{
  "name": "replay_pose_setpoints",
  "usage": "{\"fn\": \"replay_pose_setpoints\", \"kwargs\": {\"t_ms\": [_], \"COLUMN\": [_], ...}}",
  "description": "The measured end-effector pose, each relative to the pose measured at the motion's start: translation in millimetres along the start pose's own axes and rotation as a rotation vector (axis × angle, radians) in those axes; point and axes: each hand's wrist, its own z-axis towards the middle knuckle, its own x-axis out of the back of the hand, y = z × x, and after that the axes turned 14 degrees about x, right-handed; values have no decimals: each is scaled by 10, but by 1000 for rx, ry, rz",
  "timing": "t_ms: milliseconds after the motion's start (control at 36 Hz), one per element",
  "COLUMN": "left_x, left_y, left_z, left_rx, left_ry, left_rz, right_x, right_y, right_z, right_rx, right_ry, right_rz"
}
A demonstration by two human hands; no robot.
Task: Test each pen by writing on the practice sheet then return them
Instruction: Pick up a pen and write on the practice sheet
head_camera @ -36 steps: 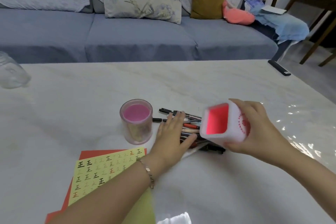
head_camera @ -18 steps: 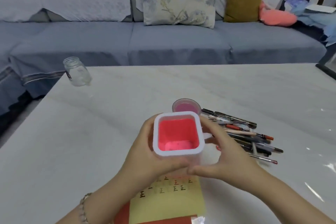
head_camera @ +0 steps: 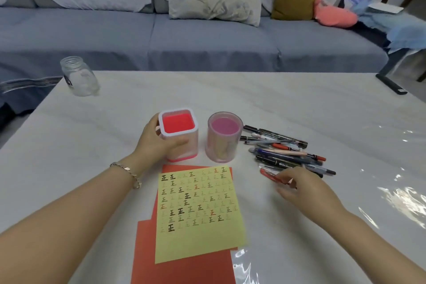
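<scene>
The square pink holder (head_camera: 192, 147), held up in both hands a moment ago, now stands upright on the table (head_camera: 276, 99) beside the round cup (head_camera: 221, 147), just above the practice sheet (head_camera: 198, 214). The left hand (head_camera: 154, 143) still wraps its side. The right hand (head_camera: 302, 189) has let go and reached the loose pens (head_camera: 283, 147) — its fingertips seem to pinch a red pen (head_camera: 269, 175), though blur hides the grip. Testing looks ready to begin.

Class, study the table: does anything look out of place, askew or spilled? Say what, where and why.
The pens lie in a loose heap right of the round cup, while it and the square holder look empty. The yellow sheet sits crooked, overhanging the red paper. Nothing looks spilled.
</scene>
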Motion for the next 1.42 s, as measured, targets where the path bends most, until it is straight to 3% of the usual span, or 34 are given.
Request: {"fn": "replay_pose_setpoints", "kwargs": {"t_ms": [167,333,389,472,556,667,722,833,917,1000,1083,1195,1417], "left_x": [-43,-133,-181,-291,-424,-603,-648,-586,-530,-513,-497,-448,-393], "left_y": [1,-211,-283,-266,-166,-91,-49,-16,11,56,106,115,85], "left_z": [-54,-531,-733,-965,-1062,-1075,-1119,-1251,-1352,-1395,-1407,-1423,-1504], "left_rx": [6,35,-71,-272,-500,-850,-903,-708,-400,-327,-359,-352,-272], "left_ry": [-31,252,218,36,-107,-94,-46,-113,-206,-262,-358,-389,-500], "left_rz": [38,230,241,314,498,775,771,620,413,274,294,287,374], "right_x": [-182,-288,-262,-97,128,331,388,621,681,548,319,115,72], "right_y": [220,315,289,62,-249,-607,-683,-646,-581,-758,-1022,-1142,-1019], "right_z": [26,72,55,-18,-117,-227,-241,-237,-181,-92,-44,-45,-215], "right_rx": [-74,-46,17,112,174,227,223,188,187,72,53,14,192], "right_ry": [-43,8,79,157,141,17,-46,-262,-226,-104,-44,78,58], "right_rz": [-237,-311,-229,27,180,279,367,937,1284,1270,1123,1209,1332]}}
